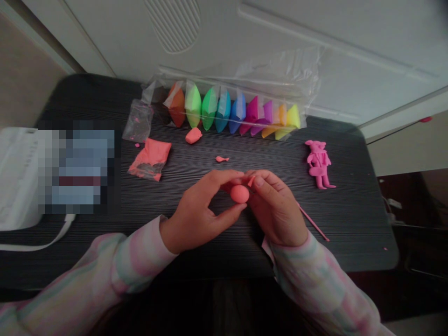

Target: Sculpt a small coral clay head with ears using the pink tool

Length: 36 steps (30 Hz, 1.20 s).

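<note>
Between thumb and fingers, my left hand grips a round coral clay ball. My right hand is close beside it, pinching a small coral clay piece by the ball's upper right. Whether that piece touches the ball I cannot tell. Beyond the hands lie a tiny coral clay scrap and a larger coral clay lump. An opened packet of coral clay rests to the left of them. A thin pink stick lies partly hidden behind my right hand.
A clear bag with several coloured clay packets stretches along the back of the black table. A pink clay figure lies at the right. At the left are a blurred-out screen, a white box and a white cable.
</note>
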Available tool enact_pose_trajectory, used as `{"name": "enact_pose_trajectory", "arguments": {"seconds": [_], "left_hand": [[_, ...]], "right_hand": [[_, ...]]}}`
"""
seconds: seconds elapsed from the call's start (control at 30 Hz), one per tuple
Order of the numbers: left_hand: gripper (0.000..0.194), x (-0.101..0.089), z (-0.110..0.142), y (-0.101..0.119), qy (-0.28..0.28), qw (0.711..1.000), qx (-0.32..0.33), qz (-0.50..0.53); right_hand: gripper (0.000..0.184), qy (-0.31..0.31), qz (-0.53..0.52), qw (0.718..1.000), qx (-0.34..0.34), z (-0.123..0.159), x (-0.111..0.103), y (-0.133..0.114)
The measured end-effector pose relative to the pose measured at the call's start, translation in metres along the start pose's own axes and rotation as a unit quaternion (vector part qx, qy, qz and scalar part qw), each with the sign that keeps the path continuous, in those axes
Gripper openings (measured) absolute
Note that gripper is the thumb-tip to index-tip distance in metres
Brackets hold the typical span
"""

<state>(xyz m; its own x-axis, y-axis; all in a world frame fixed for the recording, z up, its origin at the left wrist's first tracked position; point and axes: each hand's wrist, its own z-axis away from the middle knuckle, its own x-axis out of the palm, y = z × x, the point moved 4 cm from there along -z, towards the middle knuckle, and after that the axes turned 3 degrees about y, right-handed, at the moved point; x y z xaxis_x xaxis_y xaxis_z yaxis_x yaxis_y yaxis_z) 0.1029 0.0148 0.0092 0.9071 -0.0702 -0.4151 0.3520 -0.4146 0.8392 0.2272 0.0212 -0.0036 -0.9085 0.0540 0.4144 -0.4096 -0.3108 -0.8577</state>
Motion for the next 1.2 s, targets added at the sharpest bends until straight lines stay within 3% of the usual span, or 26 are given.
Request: {"name": "enact_pose_trajectory", "arguments": {"seconds": [0.1, 0.27, 0.4, 0.57, 0.63, 0.67, 0.77, 0.83, 0.93, 1.03, 1.2], "left_hand": [[0.034, 0.000, -0.004, -0.004, -0.004, 0.995, 0.018, -0.103], [0.015, 0.007, -0.010, -0.015, -0.081, 0.974, 0.032, -0.208], [0.013, 0.009, -0.011, -0.021, -0.110, 0.965, 0.007, -0.237], [0.019, 0.008, -0.011, -0.021, -0.110, 0.964, 0.002, -0.243], [0.024, 0.009, -0.011, -0.021, -0.108, 0.964, 0.004, -0.244], [0.025, 0.009, -0.011, -0.021, -0.109, 0.964, 0.005, -0.244], [0.025, 0.011, -0.010, -0.021, -0.111, 0.963, 0.008, -0.245], [0.025, 0.011, -0.009, -0.021, -0.111, 0.963, 0.010, -0.245], [0.025, 0.011, -0.010, -0.021, -0.113, 0.962, 0.008, -0.248], [0.025, 0.010, -0.010, -0.021, -0.115, 0.962, 0.006, -0.249], [0.025, 0.010, -0.010, -0.020, -0.103, 0.965, 0.011, -0.240]], "right_hand": [[0.005, 0.022, -0.006, 1.000, -0.006, -0.001, -0.003, -0.003], [0.005, 0.031, -0.010, 0.999, -0.014, -0.003, -0.005, -0.005], [0.004, 0.047, 0.034, 0.997, -0.042, -0.003, -0.009, -0.010], [0.002, 0.097, 0.133, 0.978, -0.128, 0.015, -0.023, -0.029], [0.002, 0.121, 0.262, 0.943, -0.166, 0.027, -0.032, -0.037], [0.002, 0.127, 0.346, 0.912, -0.181, 0.033, -0.036, -0.039], [0.004, 0.110, 0.572, 0.786, -0.204, 0.039, -0.045, -0.036], [0.007, 0.090, 0.660, 0.717, -0.207, 0.037, -0.050, -0.028], [0.011, 0.076, 0.734, 0.644, -0.202, 0.029, -0.055, -0.018], [0.016, 0.077, 0.754, 0.618, -0.209, 0.028, -0.057, -0.016], [0.019, 0.096, 0.723, 0.641, -0.241, 0.046, -0.068, -0.027]]}}
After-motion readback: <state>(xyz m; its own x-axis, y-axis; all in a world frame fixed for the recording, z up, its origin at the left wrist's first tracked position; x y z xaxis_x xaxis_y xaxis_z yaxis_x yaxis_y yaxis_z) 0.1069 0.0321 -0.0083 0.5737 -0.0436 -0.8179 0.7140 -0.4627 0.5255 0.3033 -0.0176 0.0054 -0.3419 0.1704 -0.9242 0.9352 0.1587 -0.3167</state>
